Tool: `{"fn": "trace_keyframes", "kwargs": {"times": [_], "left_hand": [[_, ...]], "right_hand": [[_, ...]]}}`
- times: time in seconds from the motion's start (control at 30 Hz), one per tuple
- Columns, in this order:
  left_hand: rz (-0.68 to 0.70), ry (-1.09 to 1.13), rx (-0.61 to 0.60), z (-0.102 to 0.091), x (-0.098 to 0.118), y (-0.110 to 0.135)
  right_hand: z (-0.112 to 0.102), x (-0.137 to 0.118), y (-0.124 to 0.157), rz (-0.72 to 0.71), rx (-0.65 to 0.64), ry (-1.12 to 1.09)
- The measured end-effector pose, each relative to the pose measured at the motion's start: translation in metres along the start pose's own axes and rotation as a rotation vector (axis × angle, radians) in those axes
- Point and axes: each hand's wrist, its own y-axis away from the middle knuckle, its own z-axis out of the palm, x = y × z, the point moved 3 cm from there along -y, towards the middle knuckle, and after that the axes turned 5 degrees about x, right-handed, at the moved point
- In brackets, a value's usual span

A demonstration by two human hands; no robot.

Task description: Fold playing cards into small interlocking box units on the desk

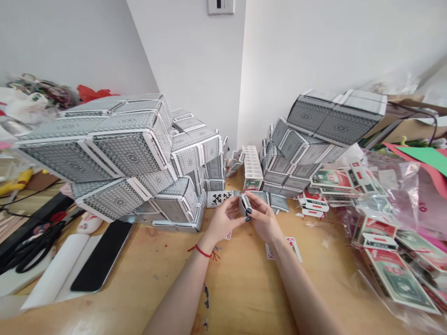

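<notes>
My left hand [223, 219] and my right hand [262, 215] meet at the middle of the table. Their fingers are closed around a small bent playing card [245, 203] with a grey side and a white edge; whether it is one card or more, I cannot tell. Just behind the hands lies a face-up card with black pips [218, 198], beside grey-backed cards [279, 202]. A card with a red 6 [228, 236] is partly covered by my left hand. Under my right wrist, red K cards [293, 248] lie face up.
Stacked blocks of folded grey-backed cards rise at left [120, 158] and right [314, 121]. A row of cards [252, 165] stands between them. Card boxes [394, 274] and clear plastic fill the right side. A black phone [103, 256] and scissors [44, 244] lie at left.
</notes>
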Motion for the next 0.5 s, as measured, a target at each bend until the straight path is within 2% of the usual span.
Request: {"fn": "trace_keyframes", "kwargs": {"times": [0.23, 0.5], "left_hand": [[-0.018, 0.022, -0.028, -0.0021, 0.0013, -0.0014], [-0.029, -0.003, -0.026, -0.0033, -0.0017, -0.0021]], "right_hand": [[0.001, -0.0017, 0.0005, 0.005, -0.102, -0.035], [0.0024, -0.0014, 0.0001, -0.041, -0.098, 0.056]]}}
